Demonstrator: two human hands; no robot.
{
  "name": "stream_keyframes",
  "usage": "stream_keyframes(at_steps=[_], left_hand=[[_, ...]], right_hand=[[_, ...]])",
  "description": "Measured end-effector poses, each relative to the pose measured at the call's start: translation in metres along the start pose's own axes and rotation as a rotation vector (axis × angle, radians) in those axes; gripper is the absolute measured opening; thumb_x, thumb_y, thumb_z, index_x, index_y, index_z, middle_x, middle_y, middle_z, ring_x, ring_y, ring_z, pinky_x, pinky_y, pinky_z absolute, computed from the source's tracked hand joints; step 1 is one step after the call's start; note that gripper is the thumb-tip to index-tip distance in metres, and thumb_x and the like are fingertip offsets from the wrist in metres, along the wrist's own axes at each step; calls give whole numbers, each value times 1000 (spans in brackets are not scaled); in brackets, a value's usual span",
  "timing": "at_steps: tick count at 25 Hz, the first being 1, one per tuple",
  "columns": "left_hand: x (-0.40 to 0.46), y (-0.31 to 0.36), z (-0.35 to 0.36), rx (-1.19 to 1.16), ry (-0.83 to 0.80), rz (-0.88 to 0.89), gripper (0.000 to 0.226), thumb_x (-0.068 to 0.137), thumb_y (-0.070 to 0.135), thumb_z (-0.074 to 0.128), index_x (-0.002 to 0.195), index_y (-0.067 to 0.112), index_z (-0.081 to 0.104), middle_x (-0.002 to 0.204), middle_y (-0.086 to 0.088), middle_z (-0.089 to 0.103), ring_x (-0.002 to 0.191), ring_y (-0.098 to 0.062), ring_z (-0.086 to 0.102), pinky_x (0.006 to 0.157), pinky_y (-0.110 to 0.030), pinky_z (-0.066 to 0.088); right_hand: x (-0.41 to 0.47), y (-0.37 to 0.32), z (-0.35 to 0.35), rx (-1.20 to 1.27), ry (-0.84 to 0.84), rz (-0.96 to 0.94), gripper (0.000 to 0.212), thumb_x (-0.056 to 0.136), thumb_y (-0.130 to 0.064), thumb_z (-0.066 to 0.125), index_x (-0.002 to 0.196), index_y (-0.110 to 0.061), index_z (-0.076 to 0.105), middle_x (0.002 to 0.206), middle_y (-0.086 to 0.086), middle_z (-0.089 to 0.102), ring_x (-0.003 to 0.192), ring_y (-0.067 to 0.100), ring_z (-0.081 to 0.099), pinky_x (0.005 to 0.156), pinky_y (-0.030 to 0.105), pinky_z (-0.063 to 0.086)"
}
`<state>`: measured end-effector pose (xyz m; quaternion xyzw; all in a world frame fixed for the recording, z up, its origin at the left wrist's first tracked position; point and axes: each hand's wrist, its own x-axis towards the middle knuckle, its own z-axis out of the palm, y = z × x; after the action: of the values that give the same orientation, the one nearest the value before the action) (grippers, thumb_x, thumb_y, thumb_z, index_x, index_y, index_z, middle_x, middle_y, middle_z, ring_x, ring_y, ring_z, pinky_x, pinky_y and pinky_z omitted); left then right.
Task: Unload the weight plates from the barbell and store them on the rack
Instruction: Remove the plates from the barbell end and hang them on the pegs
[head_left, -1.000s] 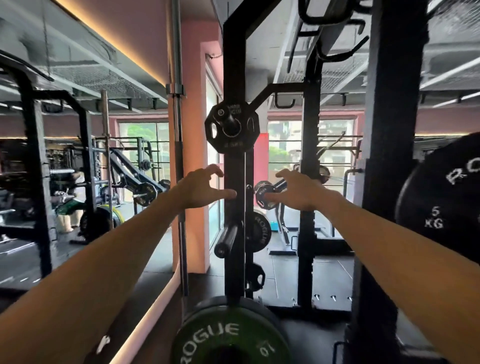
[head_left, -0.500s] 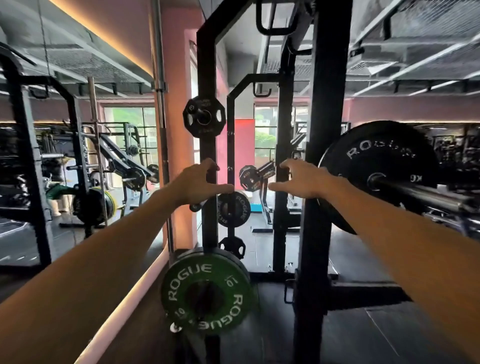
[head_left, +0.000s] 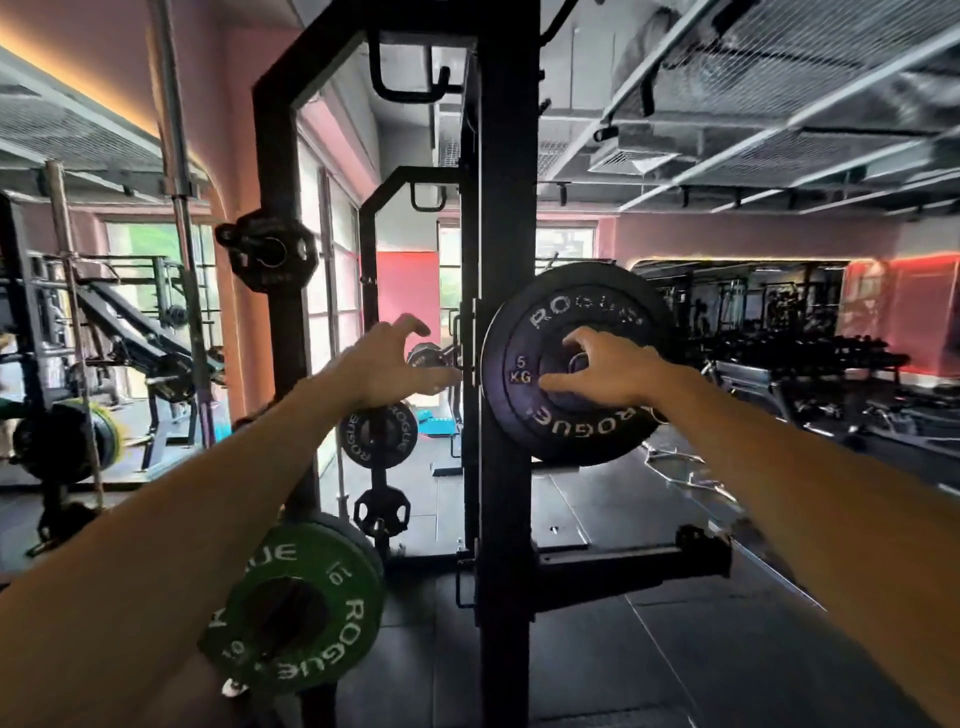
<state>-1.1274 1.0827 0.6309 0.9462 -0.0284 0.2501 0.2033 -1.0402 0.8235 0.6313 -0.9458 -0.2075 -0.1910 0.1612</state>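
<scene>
1. Since a moment ago both my arms have swung right, and my right hand (head_left: 605, 371) has reached the black plate (head_left: 574, 364).
2. Tallest thing ahead is the black rack post (head_left: 506, 312), just left of that plate.
3. That 5 kg plate sits on the barbell end (head_left: 577, 362), right of the post.
4. Lower left, a green plate (head_left: 298, 608) is stored on the rack.
5. My right hand's spread fingers rest on the plate's face.
6. My left hand (head_left: 395, 366) hovers beside the post, fingers apart, holding nothing.
</scene>
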Motion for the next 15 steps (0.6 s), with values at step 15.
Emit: stream_keyframes(at_steps=[15], left_hand=[[129,145,141,1,54,-95,80,71,55,77,132,16,44,110,3,52,97,-18,54,82,-32,43]], right_hand=[[74,260,-33,40,-57,20,84,73,-73,59,139,-24,39,144,4,45,127,27,47,105,47,35]])
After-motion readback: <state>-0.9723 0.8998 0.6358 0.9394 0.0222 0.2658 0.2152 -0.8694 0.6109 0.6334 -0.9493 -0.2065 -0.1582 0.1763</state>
